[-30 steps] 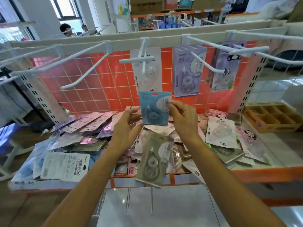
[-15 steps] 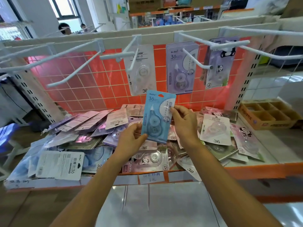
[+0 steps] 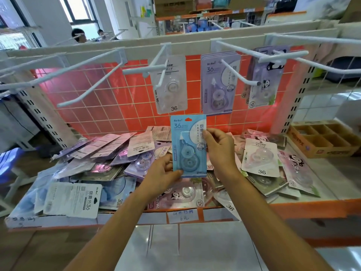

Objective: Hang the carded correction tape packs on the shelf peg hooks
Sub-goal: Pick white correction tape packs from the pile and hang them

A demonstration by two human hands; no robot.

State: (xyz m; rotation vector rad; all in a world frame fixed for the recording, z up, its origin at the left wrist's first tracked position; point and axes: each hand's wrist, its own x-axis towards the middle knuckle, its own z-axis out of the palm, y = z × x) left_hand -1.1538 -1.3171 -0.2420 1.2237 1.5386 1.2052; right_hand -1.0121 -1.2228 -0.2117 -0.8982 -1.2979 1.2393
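Above a loose heap of carded packs (image 3: 109, 147) on the shelf (image 3: 312, 210), both hands hold one blue correction tape pack (image 3: 188, 145) upright, facing the camera. The left hand (image 3: 162, 177) pinches its lower left corner; the right hand (image 3: 220, 151) pinches its right edge higher up. It is a flat rectangular card with a clear moulded blister showing two round reels, and a cut-out hang hole at the top. Behind stands an orange wire-grid panel (image 3: 93, 106). Three white metal peg hooks carry packs: one pale translucent pack (image 3: 172, 94), a stack of several lilac packs (image 3: 218, 85), and panda-printed packs (image 3: 263, 89). One bare hook (image 3: 88, 84) juts out at the left. One divided cardboard tray (image 3: 322, 139) sits at the right.
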